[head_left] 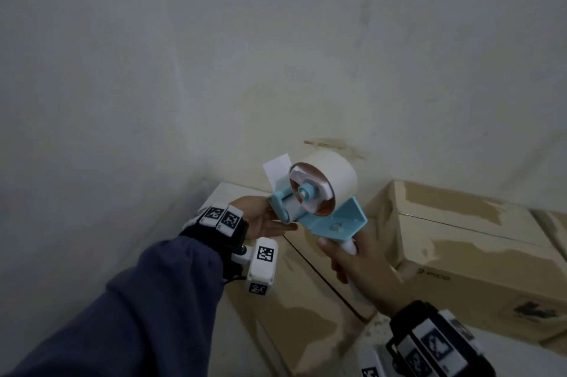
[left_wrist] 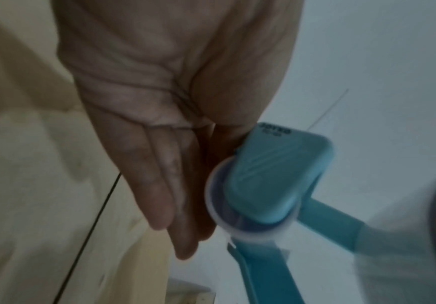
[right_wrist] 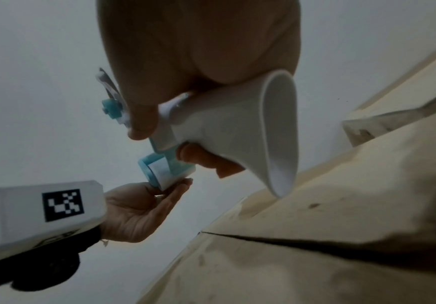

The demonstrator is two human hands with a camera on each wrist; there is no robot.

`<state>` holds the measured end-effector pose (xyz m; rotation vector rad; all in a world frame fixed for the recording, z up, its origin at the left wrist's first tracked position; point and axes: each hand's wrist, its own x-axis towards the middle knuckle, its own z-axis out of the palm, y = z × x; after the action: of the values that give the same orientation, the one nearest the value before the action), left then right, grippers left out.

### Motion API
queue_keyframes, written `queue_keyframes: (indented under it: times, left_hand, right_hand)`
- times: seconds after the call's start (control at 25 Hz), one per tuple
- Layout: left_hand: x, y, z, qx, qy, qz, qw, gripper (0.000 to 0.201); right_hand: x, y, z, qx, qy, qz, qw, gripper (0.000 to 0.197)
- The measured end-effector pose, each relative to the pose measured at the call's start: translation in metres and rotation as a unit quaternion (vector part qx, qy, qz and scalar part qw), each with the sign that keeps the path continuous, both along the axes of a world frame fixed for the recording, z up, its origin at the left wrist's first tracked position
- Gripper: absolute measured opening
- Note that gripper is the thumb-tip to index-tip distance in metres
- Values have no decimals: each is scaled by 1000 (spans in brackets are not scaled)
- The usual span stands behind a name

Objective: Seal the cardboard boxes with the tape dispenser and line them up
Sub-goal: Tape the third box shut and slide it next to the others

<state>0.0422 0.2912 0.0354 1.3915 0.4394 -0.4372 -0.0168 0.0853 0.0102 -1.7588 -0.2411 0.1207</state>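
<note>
My right hand point(head_left: 362, 269) grips the white handle of the tape dispenser point(head_left: 319, 201), fingers and thumb curled round it, holding the tool up in the air above the cardboard boxes. The dispenser's frame is light blue and it carries a fat roll of pale tape point(head_left: 329, 180); a short tab of tape point(head_left: 277, 166) sticks up from its front end. My left hand point(head_left: 265, 220) is open, palm turned up, fingers straight and together, just under the dispenser's front roller point(left_wrist: 248, 205); from the right wrist view the fingertips point(right_wrist: 183, 185) appear to touch the roller end, though the blur leaves me unable to say for certain. My left sleeve point(head_left: 129, 309) is blue-grey, and both wrists wear black bands with white marker blocks.

Below my hands lies the near cardboard box point(head_left: 294, 324), its top flaps meeting along a dark centre seam point(head_left: 319, 272) that carries no tape I can see. Just to its right, a second cardboard box point(head_left: 460, 241) sits higher, its surface patched with torn, lighter areas and a small printed logo on its side. A pale, stained wall point(head_left: 214, 54) stands behind both boxes.
</note>
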Motion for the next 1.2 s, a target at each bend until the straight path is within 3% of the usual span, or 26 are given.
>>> queue_keyframes:
  times: [0.16,0.28,0.4,0.48,0.64,0.8,0.96,1.08,1.16,1.2]
  left_hand:
    - [21,28,11,79,-14,-35,996,26]
    - [45,66,13,154,-50,-7,987,29]
    - [60,89,4,332,-72,-96,935,35]
    - [72,96,-16,406,-65,-133,902,39]
    - [91,105,-40,422,-36,-190,886,46]
    - [105,110,-55,409,-31,-212,887,44]
    - [112,108,-69,390,38,-263,882,53]
    - [108,102,-64,444,62,-309,839,57]
    - [106,102,-58,511,24,-315,799,54]
    - [105,101,-54,519,-1,-300,800,50]
  right_hand:
    - [10,23,8,-30,-3,-11,999,16]
    - [9,28,12,-44,20,-34,998,12]
    - [10,34,10,-68,50,-41,996,14]
    - [16,45,4,-109,56,-36,992,18]
    - [28,59,-1,-131,91,-46,986,19]
    - [34,64,-12,-156,114,-82,978,18]
    - [40,68,-23,-174,141,-107,969,23]
    - [36,68,-22,-166,124,-103,973,18]
    - [33,68,-22,-155,111,-110,976,19]
    - [33,69,-22,-147,106,-109,977,19]
